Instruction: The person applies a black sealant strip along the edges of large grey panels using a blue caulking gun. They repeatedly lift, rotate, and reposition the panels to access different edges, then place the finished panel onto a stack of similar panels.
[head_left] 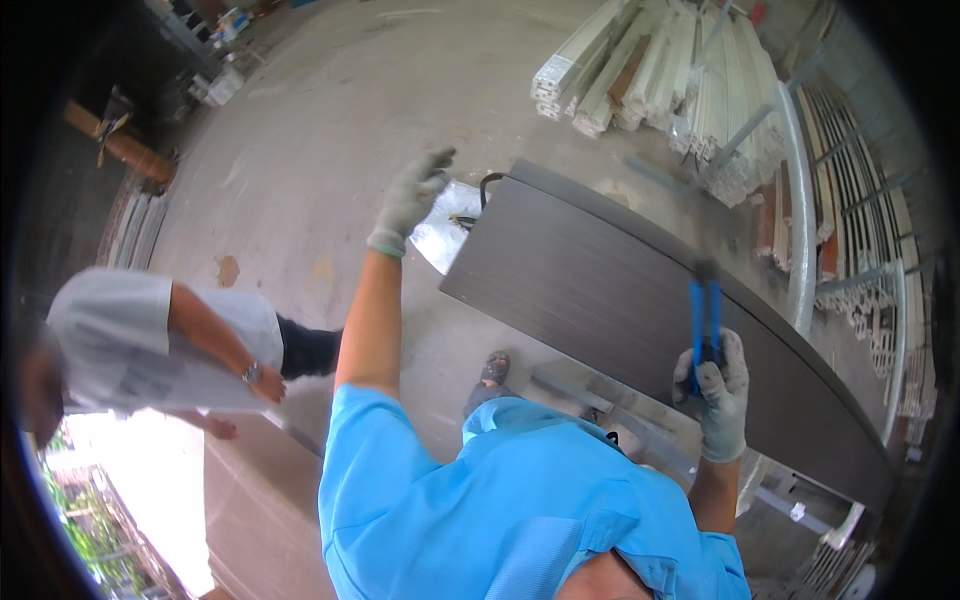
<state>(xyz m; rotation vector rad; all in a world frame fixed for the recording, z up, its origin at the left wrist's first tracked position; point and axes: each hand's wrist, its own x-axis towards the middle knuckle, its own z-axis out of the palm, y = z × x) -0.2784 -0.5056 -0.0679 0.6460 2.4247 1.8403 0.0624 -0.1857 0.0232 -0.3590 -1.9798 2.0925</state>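
Note:
My left hand (408, 203), in a pale work glove, is raised beyond the left end of a long dark grey-brown panel (600, 285). Its fingers reach out apart, and nothing shows in them. My right hand (728, 395), also gloved, is closed around a hand tool with two blue arms (697, 320) and black parts, held over the panel's right half. The tool's dark tip is blurred, so its exact kind cannot be told. Beside the left hand, a shiny silvery sheet (437, 235) and a dark loop (485, 188) show at the panel's left end.
Another person (170, 335) in a light shirt stands at the left, near a brown board (260, 490). Bundled white profiles (665, 65) lie at the far right, near metal racks (850, 140). Metal rails (625, 410) run below the panel. The floor (330, 120) is concrete.

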